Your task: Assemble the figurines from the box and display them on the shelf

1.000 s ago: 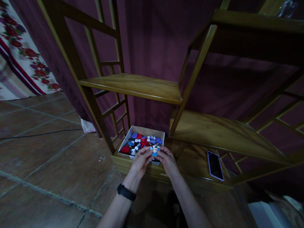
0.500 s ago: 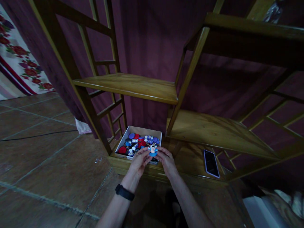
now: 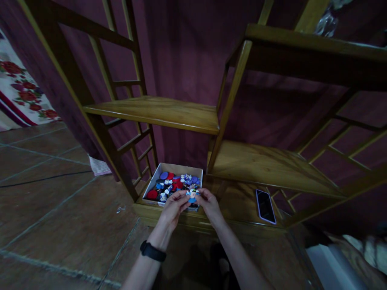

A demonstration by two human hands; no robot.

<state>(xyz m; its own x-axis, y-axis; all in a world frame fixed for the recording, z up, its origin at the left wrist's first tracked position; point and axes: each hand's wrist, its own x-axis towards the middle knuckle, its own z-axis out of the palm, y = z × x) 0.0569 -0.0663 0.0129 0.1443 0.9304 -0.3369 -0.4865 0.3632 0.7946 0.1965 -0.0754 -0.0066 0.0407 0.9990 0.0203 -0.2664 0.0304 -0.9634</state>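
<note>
Between my two hands is a small toy figurine (image 3: pixel 192 194) with a pale body, a dark and white top and a blue base. The fingertips of my left hand (image 3: pixel 174 206) pinch its left side, and those of my right hand (image 3: pixel 210 203) grip its right side. Just behind and to the left, a cardboard box (image 3: pixel 146 188) holds many small figurines and round red and purple pieces. My hands hide the box's near right corner. A black band (image 3: pixel 152 251) circles my left wrist.
The box stands on the bottom board of a wooden shelf unit (image 3: pixel 151 110). A phone (image 3: pixel 265 206) with a purple edge lies on that board to the right. Clear plastic (image 3: pixel 326 23) rests on the upper right shelf. A white box (image 3: pixel 331 264) sits at the lower right.
The whole view has shifted slightly, so the shelf and box appear a little further left. Both hands still hold the figurine, which looks slightly turned.
</note>
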